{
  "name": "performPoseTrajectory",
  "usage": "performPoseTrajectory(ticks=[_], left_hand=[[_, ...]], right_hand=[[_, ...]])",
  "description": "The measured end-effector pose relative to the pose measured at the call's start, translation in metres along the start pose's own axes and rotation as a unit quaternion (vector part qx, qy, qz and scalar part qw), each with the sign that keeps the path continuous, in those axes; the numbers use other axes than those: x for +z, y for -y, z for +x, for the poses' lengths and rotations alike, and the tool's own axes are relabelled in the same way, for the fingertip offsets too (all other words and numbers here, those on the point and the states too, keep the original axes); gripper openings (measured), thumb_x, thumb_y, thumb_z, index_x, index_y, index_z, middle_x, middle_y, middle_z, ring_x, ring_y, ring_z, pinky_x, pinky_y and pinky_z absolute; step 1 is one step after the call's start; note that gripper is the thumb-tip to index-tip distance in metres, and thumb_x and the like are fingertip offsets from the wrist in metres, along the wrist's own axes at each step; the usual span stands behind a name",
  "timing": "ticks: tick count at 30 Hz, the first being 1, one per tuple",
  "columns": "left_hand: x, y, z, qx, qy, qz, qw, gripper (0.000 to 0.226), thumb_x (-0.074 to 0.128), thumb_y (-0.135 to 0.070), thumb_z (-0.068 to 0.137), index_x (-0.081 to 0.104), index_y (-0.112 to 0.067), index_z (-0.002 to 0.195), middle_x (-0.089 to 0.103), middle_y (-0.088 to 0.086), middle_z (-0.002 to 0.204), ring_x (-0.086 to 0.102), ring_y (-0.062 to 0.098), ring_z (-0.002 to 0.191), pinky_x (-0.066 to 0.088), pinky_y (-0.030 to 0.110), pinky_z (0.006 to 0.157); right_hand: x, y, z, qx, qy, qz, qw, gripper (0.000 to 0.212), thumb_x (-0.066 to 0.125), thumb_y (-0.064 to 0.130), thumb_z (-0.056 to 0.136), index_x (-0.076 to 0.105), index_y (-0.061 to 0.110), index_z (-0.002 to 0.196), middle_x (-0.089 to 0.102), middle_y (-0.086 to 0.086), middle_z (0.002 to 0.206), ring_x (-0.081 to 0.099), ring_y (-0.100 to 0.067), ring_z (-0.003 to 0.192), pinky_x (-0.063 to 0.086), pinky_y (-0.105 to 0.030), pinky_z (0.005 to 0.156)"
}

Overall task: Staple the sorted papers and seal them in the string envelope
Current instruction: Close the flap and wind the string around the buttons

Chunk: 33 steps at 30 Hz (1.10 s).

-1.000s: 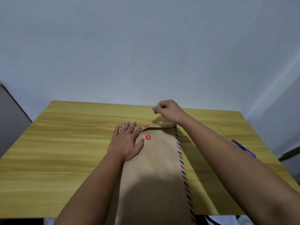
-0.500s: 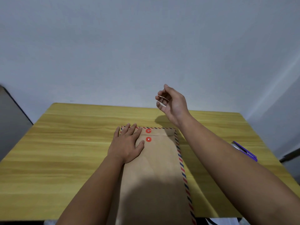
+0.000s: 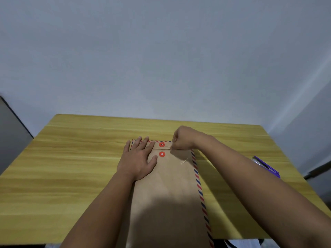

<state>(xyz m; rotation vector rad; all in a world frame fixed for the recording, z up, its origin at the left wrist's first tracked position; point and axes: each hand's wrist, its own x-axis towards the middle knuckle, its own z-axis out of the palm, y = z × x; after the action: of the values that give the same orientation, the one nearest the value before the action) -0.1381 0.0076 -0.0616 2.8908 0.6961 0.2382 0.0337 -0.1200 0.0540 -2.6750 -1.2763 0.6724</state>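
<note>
- Step in hand, as judged: sealing stage. Brown string envelope (image 3: 168, 190) lies flat on the wooden table (image 3: 75, 169), long axis running away from the person, flap folded down at the far end.
- Papers not visible; presumably inside already, can't confirm. Stapling likewise can't be checked from this view.
- Left hand (image 3: 138, 158) rests palm-down on the envelope's far-left corner, fingers straight & spread, thumb near the lower red button (image 3: 162, 154). It grips nothing, just pins the envelope.
- Right hand (image 3: 184, 137) sits over the flap's right part, fingers curled, pinching the thin string (image 3: 184, 161) w/ thumb & forefinger. A loose tail of string hangs below the hand onto the envelope face.
- String looks anchored at the upper red button (image 3: 162, 144) on the flap; whether any turn is wound yet is too fine to tell.
- Next move, as a judgement: lead the string down & around the lower button, then loop between the 2 buttons, keeping tension while the left hand holds the flap shut.
- Risk: string slips from the pinch, or the flap lifts.
- Hard to see: right fingertips hidden by the hand's back; envelope's near end cut off by the frame edge; its lower part is in shadow.
- Purple stapler (image 3: 266, 166) lies near the table's right edge, well apart from both hands, partly behind the right forearm.
</note>
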Motion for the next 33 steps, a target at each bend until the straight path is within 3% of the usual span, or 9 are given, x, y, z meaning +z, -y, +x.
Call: performPoseTrajectory(ticks=[4, 10, 15, 18, 20, 22, 28, 30, 33], left_hand=[[0.000, 0.001, 0.001, -0.001, 0.003, -0.001, 1.000, 0.071, 0.021, -0.066, 0.097, 0.022, -0.037, 0.161, 0.014, -0.007, 0.171, 0.003, 0.016, 0.159, 0.000, 0.051, 0.127], [0.000, 0.000, 0.001, 0.000, -0.002, -0.003, 1.000, 0.070, 0.023, -0.065, 0.097, 0.025, -0.036, 0.161, 0.015, -0.007, 0.171, 0.005, 0.017, 0.159, 0.001, 0.051, 0.127], [0.003, 0.001, 0.000, 0.004, -0.014, -0.011, 1.000, 0.070, 0.025, -0.065, 0.096, 0.027, -0.035, 0.160, 0.019, -0.006, 0.170, 0.007, 0.018, 0.159, 0.002, 0.052, 0.127], [0.004, 0.001, 0.000, 0.004, -0.017, -0.010, 1.000, 0.071, 0.024, -0.065, 0.096, 0.028, -0.035, 0.160, 0.021, -0.006, 0.170, 0.008, 0.018, 0.159, 0.003, 0.052, 0.127], [0.004, 0.001, 0.000, 0.003, -0.016, -0.005, 1.000, 0.072, 0.023, -0.065, 0.096, 0.028, -0.035, 0.160, 0.020, -0.006, 0.170, 0.008, 0.018, 0.159, 0.003, 0.052, 0.127], [0.003, 0.001, 0.000, 0.003, -0.016, -0.007, 1.000, 0.071, 0.024, -0.065, 0.096, 0.028, -0.035, 0.160, 0.020, -0.006, 0.170, 0.008, 0.018, 0.159, 0.003, 0.052, 0.127], [0.003, 0.001, 0.001, -0.001, -0.013, -0.003, 1.000, 0.071, 0.023, -0.066, 0.096, 0.027, -0.036, 0.160, 0.018, -0.007, 0.171, 0.006, 0.016, 0.159, 0.002, 0.051, 0.127], [0.003, 0.001, 0.001, -0.003, -0.010, -0.003, 1.000, 0.072, 0.022, -0.067, 0.096, 0.026, -0.036, 0.161, 0.017, -0.007, 0.171, 0.006, 0.016, 0.159, 0.001, 0.051, 0.127], [0.002, 0.001, 0.001, -0.003, -0.007, -0.001, 1.000, 0.072, 0.021, -0.066, 0.096, 0.024, -0.037, 0.161, 0.015, -0.007, 0.171, 0.004, 0.016, 0.159, 0.000, 0.050, 0.127]], right_hand=[[0.013, -0.005, -0.002, 0.004, 0.018, -0.063, 0.998, 0.015, 0.076, 0.023, 0.085, 0.081, 0.012, 0.094, 0.077, -0.007, 0.095, 0.071, -0.026, 0.089, 0.052, -0.033, 0.067], [0.021, 0.000, -0.012, -0.158, -0.128, -0.139, 0.969, 0.021, 0.062, 0.036, 0.099, 0.080, 0.029, 0.107, 0.064, 0.007, 0.118, 0.064, -0.018, 0.104, 0.051, -0.034, 0.072], [0.026, 0.005, -0.009, -0.199, -0.200, 0.050, 0.958, 0.015, 0.068, 0.036, 0.094, 0.078, 0.026, 0.089, 0.074, 0.009, 0.101, 0.069, -0.015, 0.094, 0.057, -0.038, 0.078], [0.026, 0.010, -0.010, -0.185, -0.136, 0.257, 0.939, 0.016, 0.068, 0.017, 0.089, 0.070, 0.016, 0.074, 0.078, 0.001, 0.086, 0.075, -0.020, 0.084, 0.061, -0.039, 0.079], [0.027, 0.014, -0.009, -0.158, -0.099, 0.316, 0.930, 0.024, 0.064, 0.009, 0.090, 0.059, 0.014, 0.067, 0.073, 0.005, 0.069, 0.069, -0.015, 0.067, 0.056, -0.032, 0.066], [0.029, 0.015, -0.006, -0.140, -0.102, 0.285, 0.943, 0.029, 0.064, 0.011, 0.091, 0.052, 0.017, 0.065, 0.060, 0.012, 0.058, 0.054, -0.006, 0.058, 0.043, -0.028, 0.061], [0.043, 0.002, -0.001, -0.059, -0.139, 0.016, 0.988, 0.016, 0.067, 0.025, 0.090, 0.066, 0.022, 0.106, 0.062, 0.005, 0.091, 0.060, -0.023, 0.088, 0.047, -0.035, 0.071], [0.047, 0.000, 0.000, -0.051, -0.173, -0.054, 0.982, 0.018, 0.063, 0.016, 0.088, 0.074, 0.022, 0.102, 0.071, 0.000, 0.099, 0.065, -0.027, 0.090, 0.049, -0.034, 0.067], [0.053, -0.003, 0.001, -0.070, -0.188, -0.143, 0.969, 0.015, 0.062, 0.009, 0.084, 0.073, 0.020, 0.086, 0.070, -0.001, 0.083, 0.063, -0.030, 0.076, 0.040, -0.031, 0.054]])
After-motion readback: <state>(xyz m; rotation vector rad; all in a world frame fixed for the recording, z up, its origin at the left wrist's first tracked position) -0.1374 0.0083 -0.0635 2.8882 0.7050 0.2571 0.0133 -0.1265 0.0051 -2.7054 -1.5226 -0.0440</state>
